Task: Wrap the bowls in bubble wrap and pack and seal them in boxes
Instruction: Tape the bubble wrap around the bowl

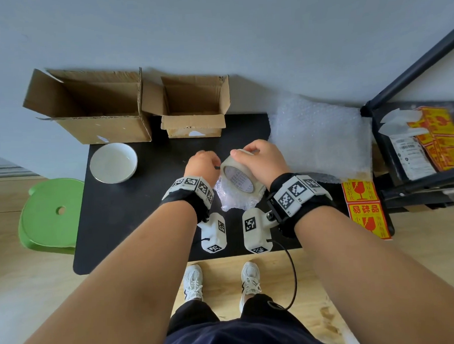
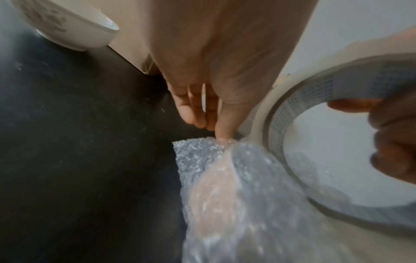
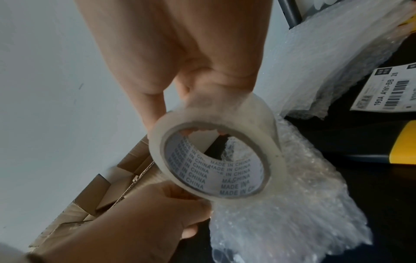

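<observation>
Wrapped bundle (image 1: 235, 197): bubble-wrap parcel on the black counter (image 1: 133, 211), near its front edge, between the two wrists; the wrap hides what is inside.
Tape roll (image 1: 240, 176): clear packing tape, core printed "MADE IN CHINA"; tilted on edge, its lower rim touching the top of the bundle.
Right hand (image 1: 262, 160): grasps the roll from above, fingers curled over the outer rim, fingertips showing inside the core in the left wrist view.
Left hand (image 1: 203, 166): just left of the roll; in the left wrist view the thumb tip presses on the far edge of the bundle and the other fingers are curled in. Whether it pinches a tape end, cannot tell.
Unwrapped bowl (image 1: 113, 163): white, upright, on the counter's far left part, well apart from the bundle.
Large box (image 1: 91, 108): open cardboard, flaps up, at the counter's far left, behind the bowl.
Small box (image 1: 193, 107): open cardboard, just right of the large box.
Bubble wrap stack (image 1: 321, 138): loose sheets on the counter's right part, beside the right hand.
Fragile stickers (image 1: 366, 209): red and yellow, at the counter's right front edge.
Black rack (image 1: 416, 185): right of the counter, carrying shipping labels (image 1: 411, 154) and more stickers.
Green stool (image 1: 52, 212): on the floor, left of the counter.
</observation>
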`<state>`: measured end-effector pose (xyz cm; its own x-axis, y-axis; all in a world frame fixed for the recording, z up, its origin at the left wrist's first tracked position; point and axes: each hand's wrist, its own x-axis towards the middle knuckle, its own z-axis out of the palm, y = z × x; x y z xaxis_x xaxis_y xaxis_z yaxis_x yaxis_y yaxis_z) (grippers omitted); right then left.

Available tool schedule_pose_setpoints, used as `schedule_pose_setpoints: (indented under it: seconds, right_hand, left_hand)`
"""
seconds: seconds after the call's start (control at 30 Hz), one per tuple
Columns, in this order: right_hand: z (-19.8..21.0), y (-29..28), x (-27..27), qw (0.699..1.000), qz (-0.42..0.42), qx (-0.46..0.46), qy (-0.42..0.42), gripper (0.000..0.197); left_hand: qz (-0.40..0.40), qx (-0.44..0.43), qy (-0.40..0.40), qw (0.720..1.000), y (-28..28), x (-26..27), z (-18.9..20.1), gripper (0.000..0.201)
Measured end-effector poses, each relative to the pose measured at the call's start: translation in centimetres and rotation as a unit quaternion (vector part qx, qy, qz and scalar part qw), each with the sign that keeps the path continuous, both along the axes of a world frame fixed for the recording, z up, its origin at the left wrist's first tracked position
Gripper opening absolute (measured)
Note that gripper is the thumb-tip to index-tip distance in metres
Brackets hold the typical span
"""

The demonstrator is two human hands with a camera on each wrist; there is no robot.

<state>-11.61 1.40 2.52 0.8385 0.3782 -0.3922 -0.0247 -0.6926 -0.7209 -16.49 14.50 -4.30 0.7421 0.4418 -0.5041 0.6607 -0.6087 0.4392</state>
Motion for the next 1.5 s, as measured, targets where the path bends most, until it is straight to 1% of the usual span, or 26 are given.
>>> schedule_pose_setpoints:
  seconds: [0.03,0.1,0.23,0.3,0.37,0.4,0.5,0.53,0.57,0.6,0.67,0.8,0.93,1.03,1.07,1.1,1.2,1.27,1.33,1.4,1.5]
  right_hand:
    - [0.0,0.0,0.0,1.0,-0.002,0.0,0.0,0.026]
    - [0.0,0.1,-0.1,1.0,-0.001,-0.006,-0.003,0.026]
    - [0.2,0.1,0.0,1.0,0.006,-0.015,0.0,0.028]
    - [0.1,0.0,0.0,1.0,0.012,-0.022,0.0,0.029]
    - [0.1,-0.1,-0.1,0.999,0.02,-0.036,0.004,0.031]
    - [0.1,-0.1,-0.1,0.999,0.025,-0.044,0.006,0.032]
    - [0.7,-0.5,-0.1,0.998,0.029,-0.056,0.008,0.039]
    - [0.9,-0.7,0.0,0.998,0.028,-0.054,0.01,0.042]
    - [1.1,-0.9,0.1,0.998,0.029,-0.053,0.012,0.045]
    - [1.2,-1.1,0.2,0.998,0.031,-0.055,0.017,0.045]
    - [1.4,-1.5,0.3,0.997,0.033,-0.059,0.032,0.044]
    - [1.7,-2.1,0.5,0.996,0.034,-0.071,0.038,0.046]
    - [1.6,-2.4,0.4,0.995,0.042,-0.087,0.037,0.044]
    - [1.1,-2.3,0.1,0.994,0.044,-0.093,0.026,0.026]
    - [1.0,-2.4,0.0,0.994,0.041,-0.095,0.027,0.023]
    - [0.9,-2.6,0.0,0.993,0.039,-0.104,0.027,0.023]
    - [0.6,-4.2,-0.3,0.984,0.047,-0.169,0.024,0.022]
    - [-0.2,-5.6,-0.6,0.978,0.053,-0.198,0.033,0.025]
    - [-1.2,-6.7,-1.2,0.977,0.045,-0.204,0.049,0.026]
    - [-2.0,-7.1,-1.6,0.977,0.033,-0.205,0.054,0.025]
    - [-2.4,-7.2,-1.7,0.974,0.033,-0.222,0.037,0.022]
  left_hand:
    - [-0.022,0.006,0.0,1.0,-0.4,-0.2,0.4,0.01]
    - [-0.033,0.005,-0.002,0.999,-1.3,-0.8,1.2,0.017]
    - [0.001,-0.068,-0.007,0.998,-1.4,-1.9,1.4,0.019]
    - [-0.009,-0.102,-0.009,0.995,-1.2,-2.5,1.4,0.014]
    - [-0.029,-0.097,-0.023,0.995,-1.5,-3.1,1.3,0.024]
    - [-0.028,-0.091,-0.032,0.995,-1.7,-3.3,1.3,0.024]
    - [0.014,-0.105,-0.057,0.993,-2.4,-3.6,1.1,0.01]
    - [0.033,-0.114,-0.063,0.991,-2.6,-3.7,1.2,0.011]
    - [0.053,-0.12,-0.069,0.989,-2.9,-3.7,1.1,0.02]
    - [0.074,-0.123,-0.075,0.987,-3.2,-3.8,1.2,0.028]
    - [0.115,-0.126,-0.089,0.981,-3.7,-3.8,1.2,0.035]
    - [0.157,-0.138,-0.114,0.971,-4.4,-3.4,0.9,0.029]
    - [0.174,-0.111,-0.118,0.971,-4.9,-3.1,0.7,0.029]
    - [0.186,-0.102,-0.12,0.97,-5.1,-2.9,0.7,0.029]
    - [0.186,-0.099,-0.12,0.97,-5.1,-2.9,0.6,0.03]
    - [0.185,-0.095,-0.12,0.971,-5.2,-2.9,0.6,0.032]
    - [0.196,-0.083,-0.119,0.97,-4.9,-3.0,0.5,0.037]
    - [0.189,-0.083,-0.121,0.971,-5.1,-2.9,0.2,0.037]
    - [0.172,-0.066,-0.119,0.976,-5.6,-2.9,0.2,0.037]
    - [0.174,-0.055,-0.118,0.976,-5.9,-2.8,0.0,0.038]
    - [0.18,-0.061,-0.119,0.974,-5.9,-2.9,-0.3,0.039]
